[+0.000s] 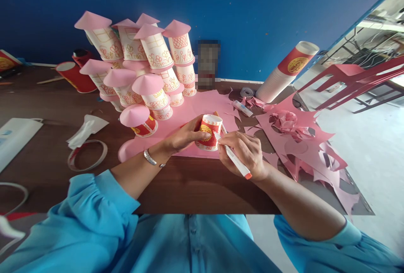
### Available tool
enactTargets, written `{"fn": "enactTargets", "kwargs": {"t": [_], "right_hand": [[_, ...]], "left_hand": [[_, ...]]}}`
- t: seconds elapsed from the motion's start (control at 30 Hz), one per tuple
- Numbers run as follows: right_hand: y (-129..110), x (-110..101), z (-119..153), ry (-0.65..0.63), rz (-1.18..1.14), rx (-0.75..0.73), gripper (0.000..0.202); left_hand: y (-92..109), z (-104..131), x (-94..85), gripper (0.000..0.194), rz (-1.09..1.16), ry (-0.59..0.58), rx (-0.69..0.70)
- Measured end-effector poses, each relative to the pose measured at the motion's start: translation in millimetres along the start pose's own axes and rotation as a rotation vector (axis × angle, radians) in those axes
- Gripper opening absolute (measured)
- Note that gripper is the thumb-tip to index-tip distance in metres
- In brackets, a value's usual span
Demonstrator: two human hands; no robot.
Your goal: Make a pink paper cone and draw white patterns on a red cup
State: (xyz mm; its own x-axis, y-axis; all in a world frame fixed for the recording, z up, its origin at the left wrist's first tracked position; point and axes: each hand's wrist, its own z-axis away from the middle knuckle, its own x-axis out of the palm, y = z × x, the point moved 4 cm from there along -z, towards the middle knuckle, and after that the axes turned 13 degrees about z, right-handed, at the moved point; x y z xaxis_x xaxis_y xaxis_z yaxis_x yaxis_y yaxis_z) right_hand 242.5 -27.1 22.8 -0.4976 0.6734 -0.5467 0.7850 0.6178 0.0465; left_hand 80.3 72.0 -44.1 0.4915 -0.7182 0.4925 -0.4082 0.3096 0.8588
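My left hand (186, 135) is closed around a red and white paper cup (209, 126) with a gold emblem, held tilted above the table's near side. In my right hand (244, 151) is a white marker pen (235, 161) with an orange end, gripped like a writing tool. Its upper end is close to the cup's right side; whether the tip touches is too small to tell. Pink paper (203, 104) lies beneath the hands. Just left stands a red cup (145, 129) under a pink paper cone (134, 115).
Stacked cups with drawn flowers and pink cone roofs (148, 83) stand back left. At right are pink paper scraps (303, 146), a glue stick (242, 108), a tape roll (247, 92) and a tall cup stack (285, 73). A ring-shaped strip (87, 156) lies left. A blue wall (240, 20) bounds the back.
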Motion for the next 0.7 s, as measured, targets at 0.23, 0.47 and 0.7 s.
{"fn": "enactTargets", "kwargs": {"t": [0.23,0.47,0.7], "right_hand": [[0.9,-0.6,-0.8,0.007,0.001,0.003,0.02],[1.8,0.4,0.3,0.005,0.006,0.014,0.02],[1.8,2.1,1.1,0.0,0.015,0.005,0.021]], "left_hand": [[-0.5,1.9,-1.6,0.062,-0.014,0.055,-0.014],[-1.6,2.6,-2.7,0.064,-0.025,0.069,-0.03],[-3.4,2.3,-3.6,0.064,-0.001,0.068,-0.031]]}}
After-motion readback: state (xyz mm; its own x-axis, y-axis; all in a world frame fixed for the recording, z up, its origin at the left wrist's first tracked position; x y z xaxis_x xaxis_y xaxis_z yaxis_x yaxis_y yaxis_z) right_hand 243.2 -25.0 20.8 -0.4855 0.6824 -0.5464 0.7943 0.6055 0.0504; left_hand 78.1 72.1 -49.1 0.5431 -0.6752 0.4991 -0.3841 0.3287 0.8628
